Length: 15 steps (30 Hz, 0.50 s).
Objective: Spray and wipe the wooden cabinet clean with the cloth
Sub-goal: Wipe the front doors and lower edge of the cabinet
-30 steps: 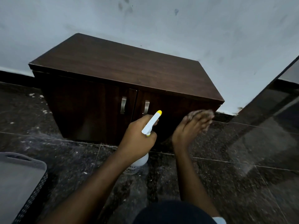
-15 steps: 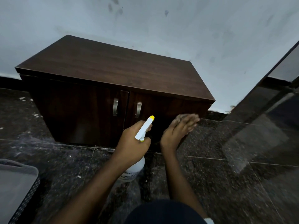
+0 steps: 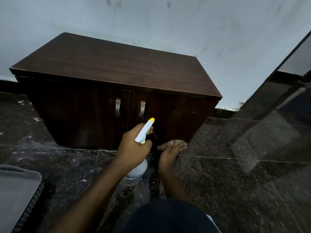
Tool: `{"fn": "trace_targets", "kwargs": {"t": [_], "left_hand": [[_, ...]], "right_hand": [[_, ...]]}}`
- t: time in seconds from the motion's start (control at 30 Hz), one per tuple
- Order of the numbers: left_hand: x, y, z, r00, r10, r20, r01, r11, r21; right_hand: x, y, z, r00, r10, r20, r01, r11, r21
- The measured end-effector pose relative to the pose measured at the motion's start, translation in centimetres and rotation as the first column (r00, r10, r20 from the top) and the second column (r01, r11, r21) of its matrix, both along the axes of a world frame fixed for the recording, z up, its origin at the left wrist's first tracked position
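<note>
Seen from the head camera, a person is crouching before a dark wooden cabinet (image 3: 117,71) that is standing against a pale wall (image 3: 218,26) across the middle of the frame, the left hand (image 3: 134,145) curling tight around the neck of a white spray bottle (image 3: 136,172) whose yellow-tipped nozzle (image 3: 152,120) is pointing at the right-hand door, just below the two metal handles (image 3: 142,109). The right hand (image 3: 170,151), fingers pressed together, is holding a brownish cloth (image 3: 171,143) against the cabinet's lower right corner, right at the dark speckled floor (image 3: 227,174). A grey basket (image 3: 18,190) is sitting at the lower left of the frame.
</note>
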<state>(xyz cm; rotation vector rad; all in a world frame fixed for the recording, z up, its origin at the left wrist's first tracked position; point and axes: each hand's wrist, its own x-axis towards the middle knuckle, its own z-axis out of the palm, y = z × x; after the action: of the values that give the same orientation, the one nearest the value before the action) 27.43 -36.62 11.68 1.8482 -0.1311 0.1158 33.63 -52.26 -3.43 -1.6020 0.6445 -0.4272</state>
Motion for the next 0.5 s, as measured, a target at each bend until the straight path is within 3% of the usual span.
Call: {"fn": "trace_targets", "kwargs": {"t": [0.07,0.17,0.33,0.4,0.5], "left_hand": [[0.0,0.0,-0.1,1.0,-0.004,0.004,0.004,1.0,-0.007],[0.5,0.1,0.0,1.0,-0.004,0.008,0.004,1.0,-0.012],[0.2,0.9,-1.3,0.999,0.016,-0.03,-0.015,1.0,0.013],[0.3,1.3,-1.6,0.999,0.026,-0.046,-0.025,0.999,0.022],[0.6,1.4,-1.6,0.999,0.008,-0.048,-0.006,1.0,0.027]], "right_hand": [[-0.4,-0.7,-0.1,0.999,0.002,-0.047,0.004,0.993,0.121],[1.5,-1.9,2.6,0.992,-0.106,0.072,0.092,0.98,0.176],[1.6,-2.0,3.9,0.966,-0.019,0.256,0.055,0.99,-0.133],[1.5,-1.2,3.1,0.986,-0.009,0.168,0.023,0.996,-0.087],[1.1,-0.7,1.9,0.996,-0.035,-0.081,0.049,0.983,0.176]]}}
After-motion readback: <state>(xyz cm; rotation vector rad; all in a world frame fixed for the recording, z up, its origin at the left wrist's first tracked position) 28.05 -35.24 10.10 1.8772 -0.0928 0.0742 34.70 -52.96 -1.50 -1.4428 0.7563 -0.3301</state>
